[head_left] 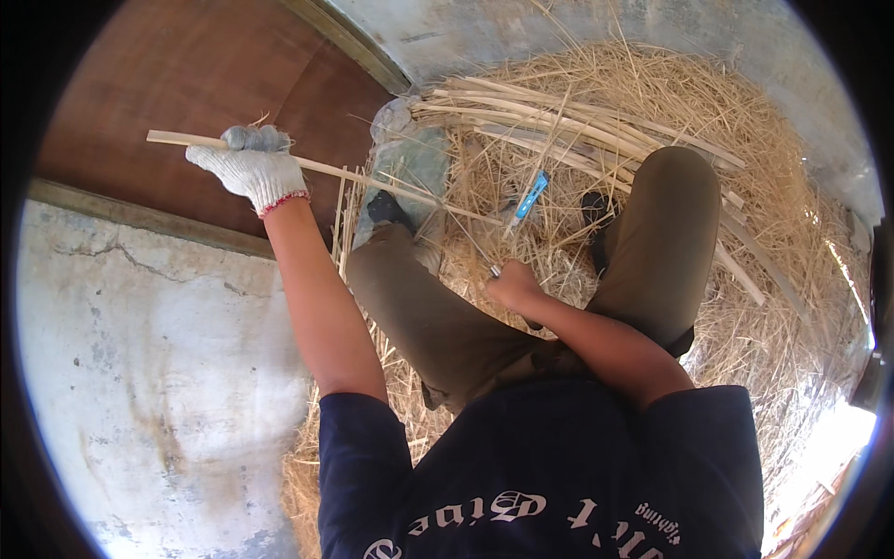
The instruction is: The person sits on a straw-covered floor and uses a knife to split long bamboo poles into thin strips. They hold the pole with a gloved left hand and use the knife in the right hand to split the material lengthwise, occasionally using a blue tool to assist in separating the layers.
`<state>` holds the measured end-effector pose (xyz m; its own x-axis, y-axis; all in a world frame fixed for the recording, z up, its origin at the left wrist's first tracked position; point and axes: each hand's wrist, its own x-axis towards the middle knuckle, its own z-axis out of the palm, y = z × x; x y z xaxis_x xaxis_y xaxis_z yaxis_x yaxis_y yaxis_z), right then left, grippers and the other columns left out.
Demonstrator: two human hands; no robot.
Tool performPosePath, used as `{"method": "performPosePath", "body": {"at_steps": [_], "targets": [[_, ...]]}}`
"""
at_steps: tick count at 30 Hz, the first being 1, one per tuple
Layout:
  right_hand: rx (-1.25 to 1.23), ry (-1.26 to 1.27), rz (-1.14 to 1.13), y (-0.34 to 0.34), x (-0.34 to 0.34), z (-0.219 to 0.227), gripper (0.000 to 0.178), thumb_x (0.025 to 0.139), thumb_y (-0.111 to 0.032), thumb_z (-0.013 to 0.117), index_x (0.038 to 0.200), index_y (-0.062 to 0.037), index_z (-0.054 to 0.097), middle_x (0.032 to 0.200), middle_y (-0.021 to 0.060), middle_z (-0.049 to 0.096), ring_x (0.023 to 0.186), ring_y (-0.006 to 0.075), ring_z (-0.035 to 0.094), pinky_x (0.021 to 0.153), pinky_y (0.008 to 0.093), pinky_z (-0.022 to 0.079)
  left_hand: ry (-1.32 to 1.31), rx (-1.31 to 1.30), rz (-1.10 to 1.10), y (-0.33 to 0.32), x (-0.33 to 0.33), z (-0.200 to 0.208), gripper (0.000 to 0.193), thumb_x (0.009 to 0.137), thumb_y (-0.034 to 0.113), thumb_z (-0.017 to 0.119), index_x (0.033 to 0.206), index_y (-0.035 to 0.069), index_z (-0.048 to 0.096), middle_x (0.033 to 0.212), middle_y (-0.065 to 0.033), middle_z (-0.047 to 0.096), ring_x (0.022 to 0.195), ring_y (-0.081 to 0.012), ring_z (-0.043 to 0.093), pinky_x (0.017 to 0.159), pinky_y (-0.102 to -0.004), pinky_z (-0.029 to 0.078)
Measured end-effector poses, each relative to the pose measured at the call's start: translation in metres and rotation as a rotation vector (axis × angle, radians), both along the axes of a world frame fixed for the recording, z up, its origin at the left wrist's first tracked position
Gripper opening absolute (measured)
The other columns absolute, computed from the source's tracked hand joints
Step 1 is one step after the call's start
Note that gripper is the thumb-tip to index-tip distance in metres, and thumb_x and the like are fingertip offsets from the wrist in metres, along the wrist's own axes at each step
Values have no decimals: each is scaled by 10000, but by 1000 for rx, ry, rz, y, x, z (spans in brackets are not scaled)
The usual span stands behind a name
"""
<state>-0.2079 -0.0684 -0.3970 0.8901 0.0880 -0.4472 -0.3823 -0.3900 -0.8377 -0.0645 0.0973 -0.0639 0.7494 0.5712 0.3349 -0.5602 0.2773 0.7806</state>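
Observation:
My left hand (251, 166), in a white knitted glove with grey fingertips, is closed around a long pale strip of split bamboo (358, 175). The strip runs from the far left, past my left knee, down to the right in front of me. My bare right hand (517, 287) is wrapped round the handle of a knife between my thighs. Its thin blade (479, 248) points up and left toward the strip; whether they touch I cannot tell. The dark butt of the handle shows below my fist. A slim blue and white object (530, 197) lies on the shavings between my feet.
A bundle of pale bamboo strips (559, 121) lies beyond my right knee on a heap of straw-like shavings (670, 102). More shavings spread around my legs. A brown door panel (196, 74) and a cracked wall (158, 345) stand on my left, another wall (596, 23) ahead.

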Motion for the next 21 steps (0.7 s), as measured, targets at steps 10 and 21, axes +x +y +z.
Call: {"method": "performPosePath", "body": {"at_steps": [10, 21], "targets": [[-67, 0, 44, -8, 0, 16, 300, 831, -261, 694, 925, 22, 728, 896, 270, 717, 897, 424, 718, 794, 490, 554, -38, 2, -39, 19, 1, -4, 713, 1009, 755, 279, 595, 175, 309, 528, 16, 188, 476, -160, 173, 489, -309, 167], [-166, 41, 65, -13, 14, -1, 294, 813, -220, 684, 981, 15, 741, 966, 272, 726, 951, 413, 723, 837, 470, 569, -2, -24, 18, 25, 6, -3, 712, 997, 766, 306, 611, 167, 308, 543, 19, 210, 487, -163, 176, 501, -317, 161]]}}
